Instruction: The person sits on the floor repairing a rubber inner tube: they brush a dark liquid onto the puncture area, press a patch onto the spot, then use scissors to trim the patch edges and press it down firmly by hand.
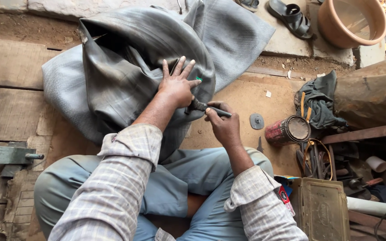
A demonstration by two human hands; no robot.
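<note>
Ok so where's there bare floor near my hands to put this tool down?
Bare floor lies right of the inner tube, between it and the tin can, around the small round patch. The wooden planks left of the tube are also free. Crowded: the tool pile and metal box at right.

My left hand [176, 85] lies flat with the palm down and the fingers spread wide, the arm stretched forward from my body. My right hand [223, 125] is closed, the fingers curled in a pinching grip, the wrist bent a little inward. Both forearms are bare from the rolled checked sleeves, and the two hands are near each other.
</note>
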